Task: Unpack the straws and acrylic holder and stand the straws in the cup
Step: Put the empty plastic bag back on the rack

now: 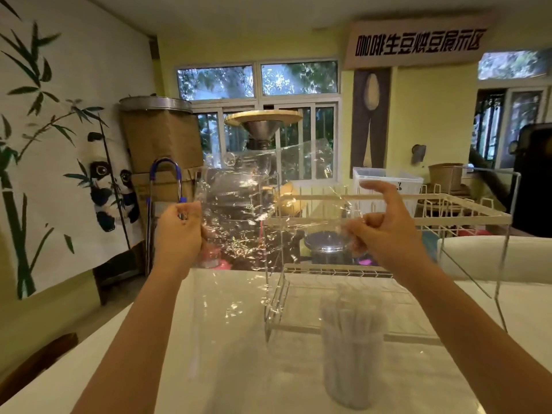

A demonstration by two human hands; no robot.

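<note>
Left hand: the left hand (178, 230) is raised above the far edge of the table, fingers curled round the left edge of a crinkled clear plastic wrapper (239, 210).
Right hand: the right hand (385, 231) is raised at the same height and pinches the wrapper's right edge low between thumb and curled fingers; its index finger (378, 188) sticks out to the left, free of the film.
Wrapper: the film hangs stretched between the two hands, see-through and full of glinting creases, and its lower part reaches down towards the table top.
Straws: a bundle of white straws (349, 318) stands upright in a clear cup (354, 372), their tops rising above its rim.
Cup: it sits on the white table (155, 363) near the near edge, right of centre, below the right forearm and well apart from both hands.
Acrylic holder: a clear acrylic stand (504, 234) rises on the right of the table, just behind the cup; its edges are hard to trace.
Rack: a white wire rack (448, 218) stands at the far edge of the table, behind the wrapper.
Wall: to the left, a painted panda (112, 189) among bamboo.
Back of room: windows (258, 82) with greenery outside, and a sign (418, 43) with dark characters.
</note>
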